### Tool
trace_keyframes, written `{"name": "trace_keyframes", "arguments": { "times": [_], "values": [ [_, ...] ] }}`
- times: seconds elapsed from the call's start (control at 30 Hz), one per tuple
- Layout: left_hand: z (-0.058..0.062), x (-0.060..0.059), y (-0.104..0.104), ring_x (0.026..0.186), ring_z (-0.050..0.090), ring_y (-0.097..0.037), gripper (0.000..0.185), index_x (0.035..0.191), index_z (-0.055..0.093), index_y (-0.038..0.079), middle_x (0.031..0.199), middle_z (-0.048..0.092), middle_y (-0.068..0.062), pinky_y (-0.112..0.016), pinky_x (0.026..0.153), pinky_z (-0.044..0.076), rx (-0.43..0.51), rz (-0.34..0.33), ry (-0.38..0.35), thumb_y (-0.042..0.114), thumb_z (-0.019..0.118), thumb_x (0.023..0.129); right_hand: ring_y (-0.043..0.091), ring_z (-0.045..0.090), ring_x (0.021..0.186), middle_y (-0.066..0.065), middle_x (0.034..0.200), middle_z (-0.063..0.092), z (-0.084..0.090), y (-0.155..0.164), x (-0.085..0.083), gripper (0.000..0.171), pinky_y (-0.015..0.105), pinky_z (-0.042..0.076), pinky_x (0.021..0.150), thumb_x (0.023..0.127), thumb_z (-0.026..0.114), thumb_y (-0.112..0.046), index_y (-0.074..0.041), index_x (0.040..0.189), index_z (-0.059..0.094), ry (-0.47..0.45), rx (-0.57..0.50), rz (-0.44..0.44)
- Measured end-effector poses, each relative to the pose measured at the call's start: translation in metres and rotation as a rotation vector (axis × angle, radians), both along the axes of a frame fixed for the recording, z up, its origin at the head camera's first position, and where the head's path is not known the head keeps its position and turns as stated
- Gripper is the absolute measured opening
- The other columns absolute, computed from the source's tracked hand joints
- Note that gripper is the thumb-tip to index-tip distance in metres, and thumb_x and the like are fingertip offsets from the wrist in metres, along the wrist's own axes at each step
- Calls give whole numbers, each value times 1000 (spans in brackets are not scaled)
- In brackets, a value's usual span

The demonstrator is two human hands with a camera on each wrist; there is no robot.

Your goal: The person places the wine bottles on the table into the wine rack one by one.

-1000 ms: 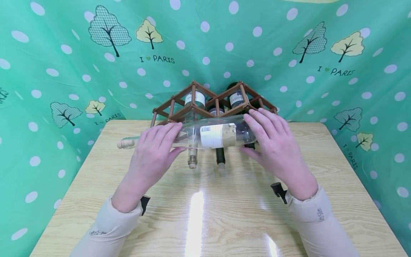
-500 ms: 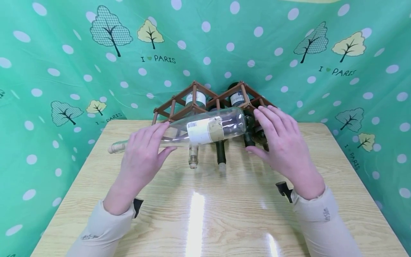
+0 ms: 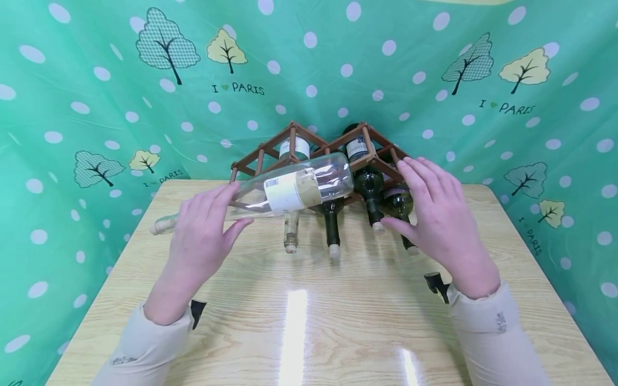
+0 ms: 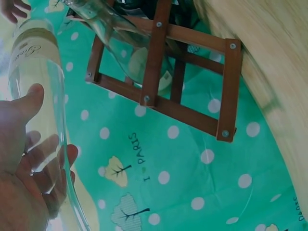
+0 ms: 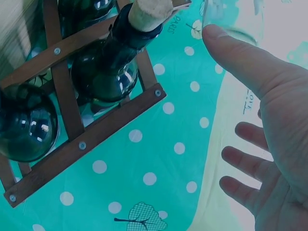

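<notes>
The left hand (image 3: 205, 236) holds a clear glass corked bottle with a cream label (image 3: 285, 190), tilted before the brown wooden lattice rack (image 3: 333, 147) at the light wooden worktop's (image 3: 309, 321) far edge; the right hand (image 3: 434, 214) is spread beside the dark green bottles (image 3: 369, 187).

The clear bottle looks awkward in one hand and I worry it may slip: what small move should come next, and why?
Probably bring the right hand back under the base of the clear bottle. Only the left hand grips it, near the neck, so the heavy end hangs unsupported and tilted up beside the wooden rack. The right hand hovers open, apart from the glass.
</notes>
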State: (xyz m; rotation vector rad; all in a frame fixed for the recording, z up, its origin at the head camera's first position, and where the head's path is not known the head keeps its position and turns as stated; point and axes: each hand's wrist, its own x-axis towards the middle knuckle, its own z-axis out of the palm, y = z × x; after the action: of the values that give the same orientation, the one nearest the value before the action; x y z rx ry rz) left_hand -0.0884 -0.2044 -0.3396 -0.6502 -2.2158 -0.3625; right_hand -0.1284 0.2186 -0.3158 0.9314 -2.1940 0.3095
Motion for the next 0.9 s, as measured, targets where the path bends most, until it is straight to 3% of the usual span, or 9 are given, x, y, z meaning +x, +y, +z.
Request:
{"name": "trace_keyframes", "arguments": {
  "times": [0.07,0.17,0.23,0.27,0.53,0.9],
  "values": [
    [-1,1,-4,117,61,-45,77,150,52,-2,134,65,-23,-56,83,47,-10,11,-17,18,90,86,47,41,147,22,162,44,0,3,0,104,57,29,125,87,81,-56,0,162,36,-3,-5,1],
    [-2,3,-9,118,61,-45,78,150,52,-3,134,64,-24,-57,84,47,-8,24,-29,18,90,86,48,43,145,23,161,45,-2,7,-1,97,57,29,124,99,56,-71,1,161,37,2,-14,-2],
    [-3,4,-12,118,61,-46,78,149,52,-4,133,65,-25,-57,83,47,-4,29,-30,18,91,85,48,44,144,24,159,46,-3,9,-1,97,57,30,124,99,55,-72,2,160,38,6,-22,-5],
    [-3,4,-14,118,61,-46,78,149,52,-4,133,65,-25,-57,83,47,-1,31,-30,17,91,85,48,44,144,25,159,47,-3,11,-1,98,57,30,124,100,48,-74,1,161,38,3,-21,-11],
    [-5,7,-23,118,61,-46,78,149,53,-3,132,65,-24,-59,86,46,31,44,-37,12,92,83,48,43,145,26,156,49,-7,22,-5,102,59,30,123,94,58,-74,1,160,40,-17,-46,-18],
    [-12,12,-35,115,61,-47,82,148,55,-2,131,66,-25,-60,82,45,69,55,-38,8,95,77,48,36,151,27,159,45,-13,38,-6,111,59,24,126,92,53,-83,1,161,36,-85,-40,-82]
  ]
}}
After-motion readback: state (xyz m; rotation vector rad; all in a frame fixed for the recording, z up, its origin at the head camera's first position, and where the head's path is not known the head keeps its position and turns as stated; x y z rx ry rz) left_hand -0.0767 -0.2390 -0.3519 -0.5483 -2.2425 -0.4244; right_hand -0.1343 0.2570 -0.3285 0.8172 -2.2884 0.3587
